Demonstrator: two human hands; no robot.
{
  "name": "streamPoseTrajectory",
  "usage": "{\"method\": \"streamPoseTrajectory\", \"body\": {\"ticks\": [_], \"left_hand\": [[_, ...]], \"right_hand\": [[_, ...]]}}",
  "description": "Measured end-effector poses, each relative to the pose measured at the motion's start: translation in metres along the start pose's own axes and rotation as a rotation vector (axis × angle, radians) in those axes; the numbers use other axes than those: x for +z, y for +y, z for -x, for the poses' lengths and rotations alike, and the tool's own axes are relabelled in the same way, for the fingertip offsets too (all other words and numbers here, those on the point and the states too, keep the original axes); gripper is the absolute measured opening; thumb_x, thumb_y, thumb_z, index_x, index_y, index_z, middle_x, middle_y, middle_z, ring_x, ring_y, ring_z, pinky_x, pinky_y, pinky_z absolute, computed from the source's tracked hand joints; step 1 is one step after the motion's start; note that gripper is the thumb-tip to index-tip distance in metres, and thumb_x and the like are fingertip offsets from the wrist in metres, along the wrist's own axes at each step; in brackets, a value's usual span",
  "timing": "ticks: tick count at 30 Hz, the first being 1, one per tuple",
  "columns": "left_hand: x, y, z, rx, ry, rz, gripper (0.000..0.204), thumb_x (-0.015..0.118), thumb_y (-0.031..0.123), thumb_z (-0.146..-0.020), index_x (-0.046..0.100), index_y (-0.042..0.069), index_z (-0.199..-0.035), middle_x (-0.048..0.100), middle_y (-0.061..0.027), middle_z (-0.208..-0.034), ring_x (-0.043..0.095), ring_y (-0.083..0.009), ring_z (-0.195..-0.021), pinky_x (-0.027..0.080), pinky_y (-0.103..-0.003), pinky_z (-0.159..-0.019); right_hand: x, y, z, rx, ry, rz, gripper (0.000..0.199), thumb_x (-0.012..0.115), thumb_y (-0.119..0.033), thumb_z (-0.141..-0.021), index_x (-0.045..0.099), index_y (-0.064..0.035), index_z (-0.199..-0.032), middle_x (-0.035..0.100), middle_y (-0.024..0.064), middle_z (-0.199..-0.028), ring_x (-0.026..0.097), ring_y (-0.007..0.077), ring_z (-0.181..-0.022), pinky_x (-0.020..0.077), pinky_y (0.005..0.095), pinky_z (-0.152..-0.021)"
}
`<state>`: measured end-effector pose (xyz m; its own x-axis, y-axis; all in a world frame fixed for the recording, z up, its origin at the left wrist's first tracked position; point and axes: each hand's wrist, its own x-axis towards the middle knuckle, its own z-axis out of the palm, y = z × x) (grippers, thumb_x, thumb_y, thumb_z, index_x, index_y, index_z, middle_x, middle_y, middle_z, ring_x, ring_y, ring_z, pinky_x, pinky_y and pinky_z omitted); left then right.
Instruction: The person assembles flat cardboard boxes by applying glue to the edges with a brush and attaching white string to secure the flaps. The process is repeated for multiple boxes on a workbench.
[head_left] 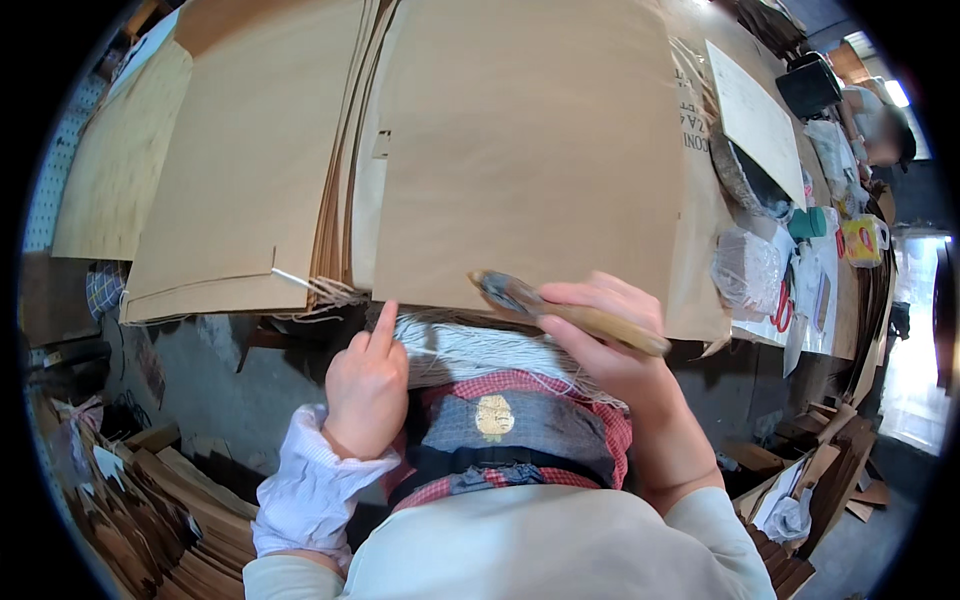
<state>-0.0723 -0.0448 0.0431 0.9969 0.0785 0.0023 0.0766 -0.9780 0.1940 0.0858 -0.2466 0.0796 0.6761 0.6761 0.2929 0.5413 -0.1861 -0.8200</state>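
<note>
My right hand (610, 330) is closed round the wooden handle of a brush (510, 295). Its dark middle part and tan tip point left over the near edge of a large brown paper sheet (530, 150). At that sheet's near left corner is my left hand (368, 390), back upward, one finger stretched toward the edge and others bent. Its thumb is hidden; I see nothing held in it. A bundle of white cords (460, 350) lies across my lap, just below the table edge.
Left of the sheet lies a stack of brown paper (250, 150) with a loose white cord (290, 278) at its front. Red scissors (782, 308), a clear plastic bundle (747, 270) and a white board (755, 120) lie on the right. Another person (880, 130) is at the far right.
</note>
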Motion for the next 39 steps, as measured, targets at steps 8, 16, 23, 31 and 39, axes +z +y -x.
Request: {"method": "streamPoseTrajectory", "body": {"ticks": [8,16,23,31,39], "left_hand": [[0.020,0.000,-0.019,0.057,-0.007,-0.020,0.005,0.060,0.002,-0.066,0.061,-0.002,-0.068,0.054,-0.0190,-0.124,0.055,-0.0223,-0.077,0.048,-0.032,-0.061],[0.028,0.002,-0.019,0.035,0.018,-0.001,0.013,0.058,0.000,-0.067,0.062,-0.008,-0.076,0.054,-0.0207,-0.122,0.056,-0.0241,-0.078,0.049,-0.033,-0.062],[0.023,0.005,-0.021,-0.017,-0.048,0.041,0.004,0.059,-0.005,-0.061,0.056,-0.005,-0.064,0.050,-0.0225,-0.129,0.056,-0.0279,-0.080,0.050,-0.037,-0.067],[0.020,0.014,-0.027,0.001,-0.068,-0.018,0.006,0.058,-0.004,-0.065,0.056,-0.005,-0.059,0.048,-0.0287,-0.128,0.058,-0.0313,-0.075,0.050,-0.038,-0.072],[0.011,0.011,-0.024,0.017,-0.060,0.144,0.007,0.059,0.000,-0.072,0.059,-0.005,-0.067,0.051,-0.0271,-0.123,0.060,-0.0301,-0.075,0.050,-0.038,-0.067]], "right_hand": [[0.030,0.005,-0.018,0.107,-0.058,-0.003,0.011,0.070,-0.002,-0.075,0.066,-0.0002,-0.086,0.057,0.0070,-0.066,0.052,0.0146,-0.057,0.0395,0.0262,-0.051],[0.046,0.009,-0.008,0.320,0.063,-0.121,0.005,0.067,-0.003,-0.078,0.065,0.0005,-0.081,0.063,0.0077,-0.070,0.058,0.0119,-0.061,0.0469,0.0248,-0.056],[-0.038,0.040,0.038,0.559,0.233,0.293,0.014,0.064,-0.012,-0.077,0.062,0.0006,-0.072,0.060,0.0100,-0.061,0.058,0.0162,-0.056,0.0471,0.0292,-0.056],[-0.054,0.049,0.031,0.388,0.185,0.755,0.012,0.062,-0.011,-0.072,0.059,-0.0001,-0.069,0.060,0.0197,-0.070,0.061,0.0353,-0.065,0.0481,0.0403,-0.059],[-0.174,0.083,0.082,0.330,0.847,0.193,0.022,0.059,0.001,-0.081,0.065,-0.0008,-0.102,0.063,0.0066,-0.098,0.057,0.0153,-0.074,0.0469,0.0293,-0.069]]}}
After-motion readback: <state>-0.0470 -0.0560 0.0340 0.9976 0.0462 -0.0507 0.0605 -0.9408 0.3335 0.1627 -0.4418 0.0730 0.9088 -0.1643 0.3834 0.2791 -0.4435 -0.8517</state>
